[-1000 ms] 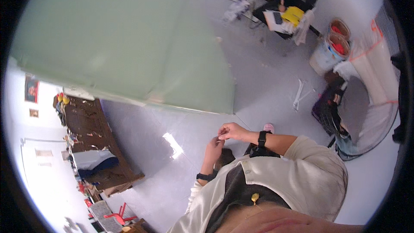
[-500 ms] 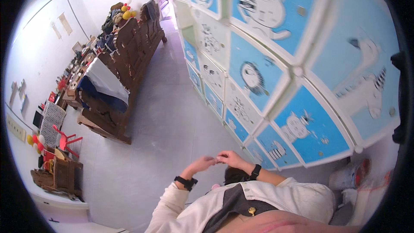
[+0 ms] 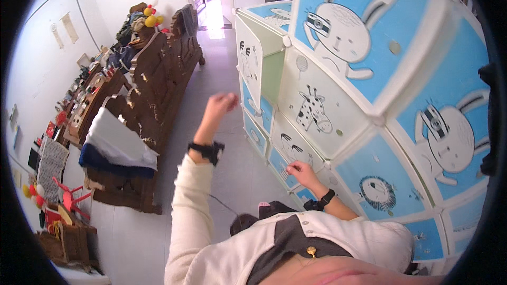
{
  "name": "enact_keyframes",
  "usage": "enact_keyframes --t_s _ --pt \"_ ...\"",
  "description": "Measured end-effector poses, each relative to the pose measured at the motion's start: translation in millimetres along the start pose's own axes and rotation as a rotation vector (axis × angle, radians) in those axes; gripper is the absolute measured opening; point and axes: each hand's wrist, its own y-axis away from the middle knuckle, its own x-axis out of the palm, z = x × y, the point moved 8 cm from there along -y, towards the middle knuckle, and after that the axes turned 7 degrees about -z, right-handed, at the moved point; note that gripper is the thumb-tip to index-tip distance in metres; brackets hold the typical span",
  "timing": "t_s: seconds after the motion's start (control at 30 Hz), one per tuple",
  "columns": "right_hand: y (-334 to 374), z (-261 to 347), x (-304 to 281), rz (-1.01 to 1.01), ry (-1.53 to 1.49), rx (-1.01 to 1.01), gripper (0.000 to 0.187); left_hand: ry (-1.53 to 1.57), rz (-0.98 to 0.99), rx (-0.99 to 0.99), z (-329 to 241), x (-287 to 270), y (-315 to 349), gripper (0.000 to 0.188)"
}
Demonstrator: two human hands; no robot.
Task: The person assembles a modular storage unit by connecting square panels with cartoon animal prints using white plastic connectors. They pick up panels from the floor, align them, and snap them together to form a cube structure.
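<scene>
My left hand [image 3: 221, 106] is raised ahead of me, its fingers smeared by motion, so whether they hold anything is unclear. It is nearest to a standing-open white door [image 3: 250, 59] with a drawn animal, on the left end of the cube cabinet. Lower and to the right, my right hand [image 3: 303, 172] is closed, fingertips drawn together in front of the cabinet's lower panels; anything inside it is hidden. The cabinet has white frames and blue and white panels, among them a giraffe panel [image 3: 312, 110] and a rabbit panel [image 3: 343, 29].
A dark carved wooden bench [image 3: 150, 82] runs along the left, with a white cloth [image 3: 119, 140] draped over its near end. Grey tiled floor [image 3: 219, 82] leads between bench and cabinet to a bright doorway [image 3: 211, 2]. A red chair [image 3: 71, 198] stands at far left.
My hands, close together before, are now apart. The left has gone forward and up; the right has shifted right and slightly up. My view has turned, bringing the cabinet's upper panels further in.
</scene>
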Motion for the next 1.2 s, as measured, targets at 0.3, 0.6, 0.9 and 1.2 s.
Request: enact_keyframes --t_s 0.3,0.6,0.9,1.2 --pt "-100.2 155.5 -27.9 -0.423 0.159 -0.081 0.018 -0.585 -0.008 0.608 -142.7 -3.1 -414.8 0.036" --pt "-123.8 291.4 -30.2 -0.956 0.458 0.032 0.013 -0.969 0.678 0.549 -97.6 69.8 -553.3 0.063" --pt "-171.7 338.7 -19.3 -0.894 0.640 0.001 0.015 -0.450 0.776 0.195 -77.5 61.0 -564.6 0.037" --pt "-213.7 343.2 -1.8 -0.771 0.747 -0.095 0.016 -0.314 0.633 0.239 -51.7 61.5 -582.0 0.035"
